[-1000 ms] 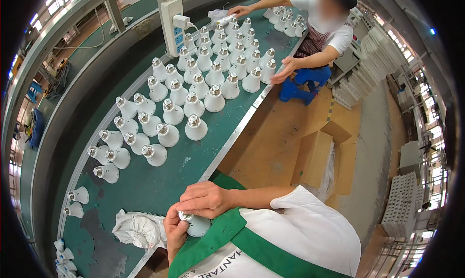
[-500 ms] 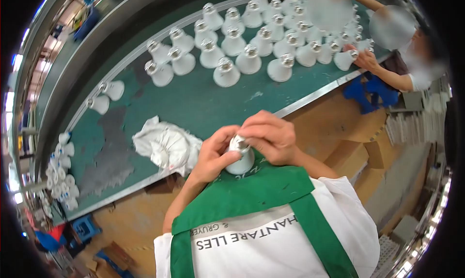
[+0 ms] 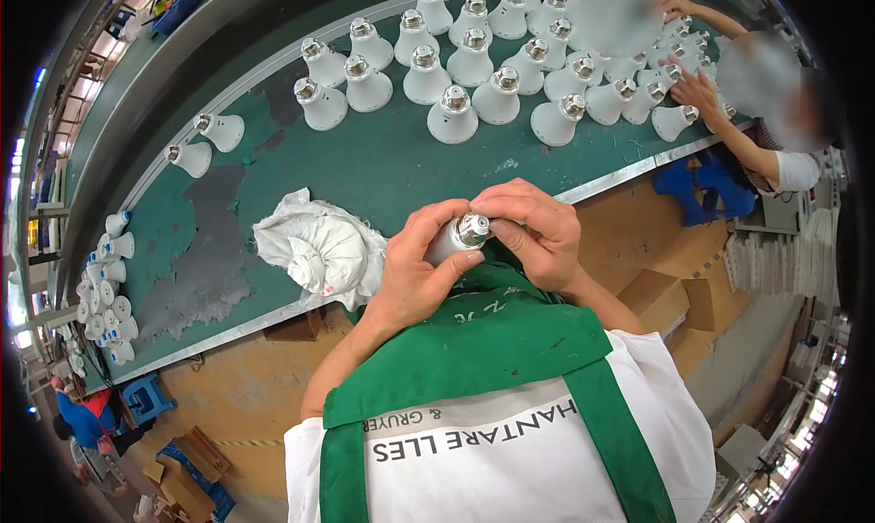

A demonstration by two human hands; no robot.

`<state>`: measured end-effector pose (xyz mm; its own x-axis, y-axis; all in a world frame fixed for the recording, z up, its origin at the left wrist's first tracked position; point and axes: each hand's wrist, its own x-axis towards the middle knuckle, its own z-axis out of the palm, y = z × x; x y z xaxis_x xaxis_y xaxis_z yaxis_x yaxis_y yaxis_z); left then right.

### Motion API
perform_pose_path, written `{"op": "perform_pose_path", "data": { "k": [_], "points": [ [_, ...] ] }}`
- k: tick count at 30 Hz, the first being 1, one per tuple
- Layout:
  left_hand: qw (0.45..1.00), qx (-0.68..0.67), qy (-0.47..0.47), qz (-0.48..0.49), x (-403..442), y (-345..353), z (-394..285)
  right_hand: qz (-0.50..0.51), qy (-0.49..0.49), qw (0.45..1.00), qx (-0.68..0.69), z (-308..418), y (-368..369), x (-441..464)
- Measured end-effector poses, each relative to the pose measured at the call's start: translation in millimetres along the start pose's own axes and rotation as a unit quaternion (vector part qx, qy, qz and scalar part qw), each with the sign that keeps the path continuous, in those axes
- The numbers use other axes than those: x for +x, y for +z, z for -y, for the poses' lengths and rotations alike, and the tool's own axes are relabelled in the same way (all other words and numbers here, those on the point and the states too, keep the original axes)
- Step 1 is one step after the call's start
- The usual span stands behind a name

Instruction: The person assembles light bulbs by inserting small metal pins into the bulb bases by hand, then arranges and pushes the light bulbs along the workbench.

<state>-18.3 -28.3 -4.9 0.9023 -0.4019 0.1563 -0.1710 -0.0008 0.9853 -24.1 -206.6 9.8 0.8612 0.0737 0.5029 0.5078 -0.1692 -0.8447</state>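
Close to my chest is a white light bulb (image 3: 444, 243) with a shiny metal screw cap, tilted so that the cap points up and to the right. My left hand (image 3: 412, 269) is wrapped round its white body, thumb along the near side. At the cap, my right hand (image 3: 538, 234) has its thumb and fingers pinched together against the metal; anything small between those fingertips is hidden. A crumpled white cloth (image 3: 321, 249) lies on the bench just left of my left hand.
Many similar bulbs (image 3: 453, 117) stand cap up on the green bench (image 3: 355, 172), and two lie tipped at the left. White parts (image 3: 108, 295) are heaped at the far left end. A co-worker's hand (image 3: 697, 93) reaches among bulbs at the right. A carton (image 3: 656, 300) is below.
The bulb has tilted, its cap now showing more plainly, and both hands have risen slightly away from my chest. My view has shifted a little. The co-worker's hand has moved among the bulbs.
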Motion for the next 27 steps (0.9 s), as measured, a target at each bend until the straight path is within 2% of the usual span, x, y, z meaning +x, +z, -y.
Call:
{"op": "perform_pose_path", "data": {
  "k": [5,8,11,13,15,16,19,27],
  "points": [
    [0.981,0.144,0.126,-0.009,7,-3,-3,0.002,-0.007,1.0,0.021,-1,0,1],
    [0.974,0.17,0.148,-0.015,9,-3,-1,0.006,0.006,1.0,0.027,-2,0,0],
    [0.99,0.106,0.073,-0.051,7,5,-1,0.006,0.03,1.0,0.006,-3,-4,-3],
    [0.996,0.038,0.008,-0.078,6,7,6,-0.019,0.09,0.996,0.006,-2,-2,-8],
    [0.994,0.009,-0.014,-0.11,10,4,16,-0.031,0.141,0.989,-0.025,-9,-5,-12],
    [0.993,0.015,-0.018,-0.113,13,-1,21,-0.037,0.167,0.984,-0.037,-14,-5,-14],
    [0.989,-0.006,-0.022,-0.144,30,-10,32,-0.088,0.154,0.981,-0.078,-37,-12,-26],
    [0.98,-0.025,-0.022,-0.198,73,-12,62,-0.273,0.169,0.923,-0.212,-66,-76,-46]
  ]
}}
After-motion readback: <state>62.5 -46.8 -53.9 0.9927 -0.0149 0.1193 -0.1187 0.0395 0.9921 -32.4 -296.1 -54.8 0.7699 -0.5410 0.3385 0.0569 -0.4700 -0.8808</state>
